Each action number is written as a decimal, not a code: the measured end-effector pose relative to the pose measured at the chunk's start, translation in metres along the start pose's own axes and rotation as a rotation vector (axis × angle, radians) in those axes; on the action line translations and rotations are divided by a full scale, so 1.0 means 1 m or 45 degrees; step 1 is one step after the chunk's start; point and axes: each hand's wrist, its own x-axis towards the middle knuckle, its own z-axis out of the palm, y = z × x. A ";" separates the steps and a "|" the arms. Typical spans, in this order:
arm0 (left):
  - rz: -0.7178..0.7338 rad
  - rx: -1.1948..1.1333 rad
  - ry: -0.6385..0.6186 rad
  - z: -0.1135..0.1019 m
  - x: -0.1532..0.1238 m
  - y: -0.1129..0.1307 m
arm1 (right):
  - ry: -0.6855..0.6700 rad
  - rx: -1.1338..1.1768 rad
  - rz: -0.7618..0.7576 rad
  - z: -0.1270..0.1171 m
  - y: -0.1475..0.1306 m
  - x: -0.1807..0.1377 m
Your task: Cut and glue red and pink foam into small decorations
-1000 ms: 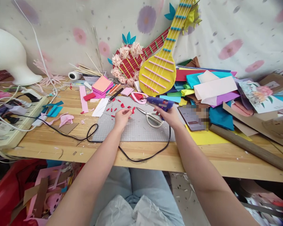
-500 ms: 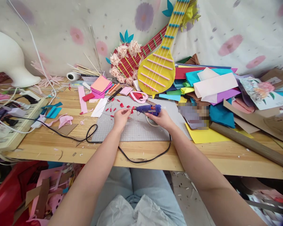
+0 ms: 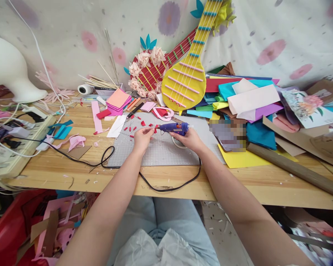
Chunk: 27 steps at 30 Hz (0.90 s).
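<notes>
Judging by what shows, the gluing is partway: your left hand [image 3: 142, 139] has its grip together on a small red piece [image 3: 156, 129] above the mat [image 3: 166, 157], and your right hand [image 3: 191, 138] is clamped around the glue gun [image 3: 174, 128]. Its nozzle points at that piece; whether they touch, or any glue is out, you can't tell from here. Other red bits [image 3: 143, 123] lie loose and unattached on the mat, while a pink loop [image 3: 170, 113] rests near its far edge.

The counter [image 3: 86, 175] is wooden and crowded. On your left sit a power strip [image 3: 22, 147] and a white foam head [image 3: 5, 66]; a black cable [image 3: 169, 190] loops along the near edge. Beyond the mat, a yellow lute [image 3: 187, 85] leans across a red lute [image 3: 180, 50] trimmed with pale flowers. To your right are a heap of coloured sheets [image 3: 252, 96] and a brown rod [image 3: 291, 170]. A flowered curtain [image 3: 100, 18] hangs behind, and scraps [image 3: 51, 229] fill the space below left.
</notes>
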 end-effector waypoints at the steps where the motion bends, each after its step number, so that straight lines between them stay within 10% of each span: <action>1: 0.000 0.000 0.001 0.000 0.000 0.000 | 0.001 -0.004 0.001 0.000 0.000 0.000; 27: 0.000 0.018 0.010 0.000 0.001 -0.001 | -0.081 -0.036 -0.025 -0.005 0.000 -0.002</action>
